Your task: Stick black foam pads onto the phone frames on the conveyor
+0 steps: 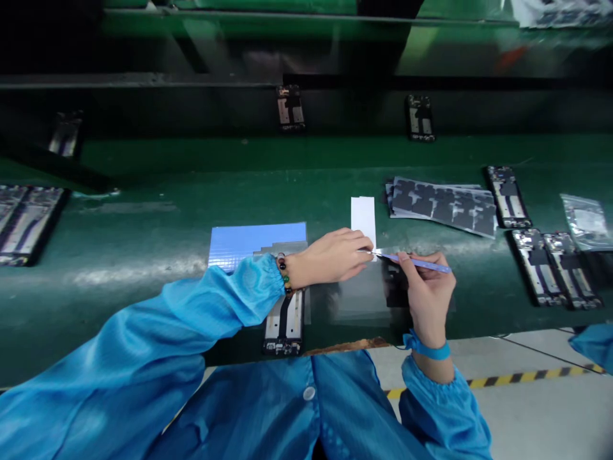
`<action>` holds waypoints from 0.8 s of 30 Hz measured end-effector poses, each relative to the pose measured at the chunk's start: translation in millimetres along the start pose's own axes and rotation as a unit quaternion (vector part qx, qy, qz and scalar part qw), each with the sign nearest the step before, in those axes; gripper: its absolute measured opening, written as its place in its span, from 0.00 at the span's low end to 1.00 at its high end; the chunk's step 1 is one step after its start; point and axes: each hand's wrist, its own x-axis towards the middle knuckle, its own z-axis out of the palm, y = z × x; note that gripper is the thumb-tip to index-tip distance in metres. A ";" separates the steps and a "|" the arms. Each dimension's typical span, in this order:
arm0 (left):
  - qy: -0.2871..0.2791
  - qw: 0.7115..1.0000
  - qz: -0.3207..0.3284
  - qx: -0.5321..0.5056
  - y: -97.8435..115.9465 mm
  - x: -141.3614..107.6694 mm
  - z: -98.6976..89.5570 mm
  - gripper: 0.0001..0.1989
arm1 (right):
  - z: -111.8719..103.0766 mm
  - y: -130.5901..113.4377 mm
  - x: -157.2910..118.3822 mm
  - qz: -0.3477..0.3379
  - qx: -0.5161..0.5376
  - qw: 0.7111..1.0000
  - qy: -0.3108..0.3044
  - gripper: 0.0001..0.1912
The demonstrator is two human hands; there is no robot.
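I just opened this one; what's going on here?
A person's right hand holds purple tweezers, tips close to the fingers of the left hand, by the lower end of a white strip. Whether the left hand pinches anything is unclear. A phone frame lies at the table's near edge, partly hidden by the left sleeve.

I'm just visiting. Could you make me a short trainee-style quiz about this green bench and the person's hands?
1. What does the right hand hold?
A) pen
B) tweezers
C) screwdriver

2. True or false: the beaded bracelet is on the arm whose hand holds the tweezers.

3. Fill in: from the person's side, the white strip lies to the ____ of the blue sheet.

Key: 1. B. 2. False; it is on the left wrist. 3. right.
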 end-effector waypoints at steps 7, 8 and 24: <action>0.015 0.998 -0.005 -0.062 3.8 -6.1 1.4 0.12 | 2.4 0.2 4.1 0.011 0.076 0.996 0.055 0.27; 0.019 0.996 -0.013 -0.084 0.3 -5.2 -0.1 0.12 | 2.8 0.0 4.4 0.008 0.081 0.995 0.060 0.27; 0.236 0.744 -0.624 -0.049 -239.2 101.7 -96.0 0.52 | -2.9 8.1 2.0 0.001 0.055 0.998 0.038 0.25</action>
